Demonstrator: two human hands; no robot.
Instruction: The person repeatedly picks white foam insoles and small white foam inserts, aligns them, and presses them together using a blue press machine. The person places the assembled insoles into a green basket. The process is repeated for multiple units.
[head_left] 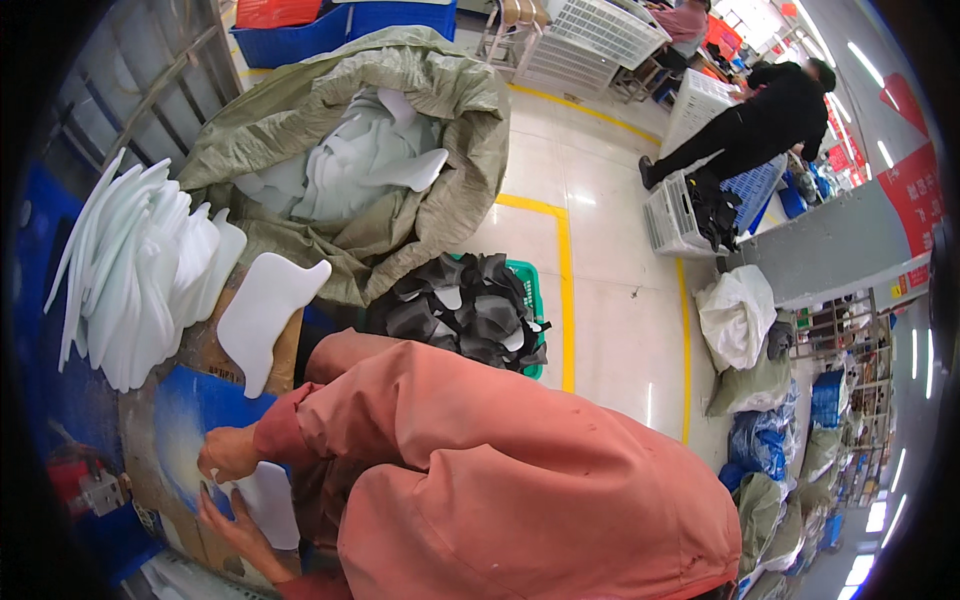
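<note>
My right hand [229, 453] is closed, with its fingers curled down at the upper end of a white, curved, flat piece [268, 506]; what they pinch is hidden. Below it, my left hand [240, 530] grips the same piece near that end, thumb and fingers on either side. Both hands are over a worn workboard with a blue patch [205, 400] dusted whitish. Just beyond my right hand, another white curved piece [265, 312] lies flat on brown cardboard [226, 345]. A thick stack of similar white pieces [140, 270] stands at the far left.
A large olive woven sack [470, 125] holds many white pieces. Beside it, a green basket [533, 290] is heaped with black and grey pieces [480, 315]. A red-and-metal fixture [95, 488] sits at left. A person in black [770, 115] stands among white crates [668, 215].
</note>
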